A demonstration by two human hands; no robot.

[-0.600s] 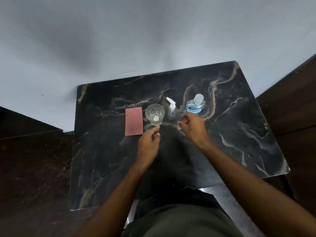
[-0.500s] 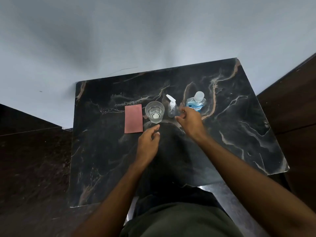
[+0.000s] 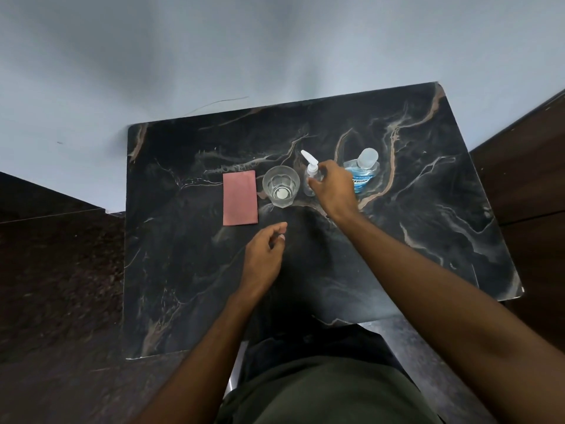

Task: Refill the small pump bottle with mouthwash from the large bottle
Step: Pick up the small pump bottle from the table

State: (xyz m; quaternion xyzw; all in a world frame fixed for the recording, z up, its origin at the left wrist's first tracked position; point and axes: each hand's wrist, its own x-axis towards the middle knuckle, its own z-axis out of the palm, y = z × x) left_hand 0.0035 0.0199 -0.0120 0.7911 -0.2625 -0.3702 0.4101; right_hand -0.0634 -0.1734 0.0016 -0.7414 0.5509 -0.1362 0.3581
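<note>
A small clear pump bottle (image 3: 309,175) with a white pump head stands upright on the black marble table (image 3: 428,240). My right hand (image 3: 334,189) is at its right side, fingers curled round the bottle's body. Just right of that hand stands the large bottle (image 3: 363,171) of blue mouthwash, with a clear cap and partly hidden by my hand. My left hand (image 3: 264,255) hovers over the table nearer to me, fingers loosely curled and holding nothing.
An empty clear glass (image 3: 280,186) stands left of the pump bottle, almost touching it. A folded pink cloth (image 3: 240,198) lies flat left of the glass. The table's far edge meets a pale wall; dark floor lies to the left.
My right hand moved forward and left from in front of the large bottle and took hold of the pump bottle. My left hand stayed about where it was.
</note>
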